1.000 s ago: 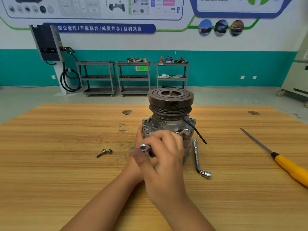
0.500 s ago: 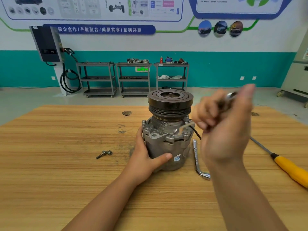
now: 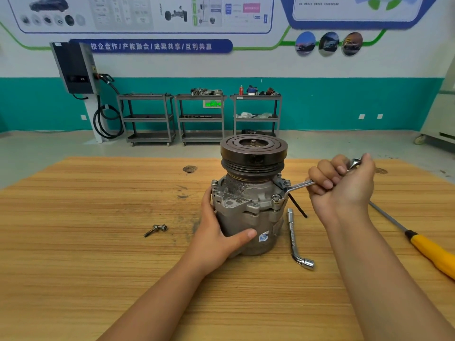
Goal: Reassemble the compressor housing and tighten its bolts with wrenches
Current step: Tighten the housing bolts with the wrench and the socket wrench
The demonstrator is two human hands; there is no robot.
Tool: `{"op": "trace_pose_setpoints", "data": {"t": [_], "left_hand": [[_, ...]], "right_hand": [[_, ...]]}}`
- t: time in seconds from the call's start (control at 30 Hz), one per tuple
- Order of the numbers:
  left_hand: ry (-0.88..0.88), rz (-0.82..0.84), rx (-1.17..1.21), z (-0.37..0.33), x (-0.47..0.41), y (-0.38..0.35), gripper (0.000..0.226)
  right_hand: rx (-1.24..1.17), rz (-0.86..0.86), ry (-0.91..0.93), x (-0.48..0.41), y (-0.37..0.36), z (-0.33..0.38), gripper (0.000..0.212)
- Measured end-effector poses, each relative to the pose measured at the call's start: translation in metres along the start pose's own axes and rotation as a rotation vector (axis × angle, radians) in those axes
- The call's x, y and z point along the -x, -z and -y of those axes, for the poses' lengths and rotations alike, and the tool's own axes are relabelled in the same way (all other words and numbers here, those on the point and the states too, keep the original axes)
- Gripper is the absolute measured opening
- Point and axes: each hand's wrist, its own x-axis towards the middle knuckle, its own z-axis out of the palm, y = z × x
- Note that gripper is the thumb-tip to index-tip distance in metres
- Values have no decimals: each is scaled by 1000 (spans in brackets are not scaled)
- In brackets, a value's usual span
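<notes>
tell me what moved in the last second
The right hand swung the wrench from the front of the compressor round to its right side, still gripping it. The left hand kept holding the compressor; the socket wrench, loose bolts and screwdriver stayed put.

Only one line can be read in full: white "校企合作 / 产教融合 / 成果共享 / 互利共赢" on the blue banner (image 3: 150,46) on the back wall. Small print on the wall posters (image 3: 145,11) is too fine to be read. The green lit sign (image 3: 212,103) lower down is blurred. The blue sticker (image 3: 263,237) on the compressor housing (image 3: 246,217) and the stamping on the L-shaped socket wrench (image 3: 293,237) cannot be made out.
</notes>
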Motion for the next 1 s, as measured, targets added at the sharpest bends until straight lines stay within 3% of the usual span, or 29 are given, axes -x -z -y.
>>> {"op": "trace_pose_setpoints", "data": {"t": [0.4,0.63,1.0], "left_hand": [[-9,-100,82,-11,-1,-4,138],[-42,-129,1,-20,1,-7,136],[-126,-150,-15,-23,3,-8,110]], "right_hand": [[-8,-6,-162,-15,6,-2,59],[-66,-29,-197,-16,12,-6,59],[-69,-141,56,21,15,-5,52]]}}
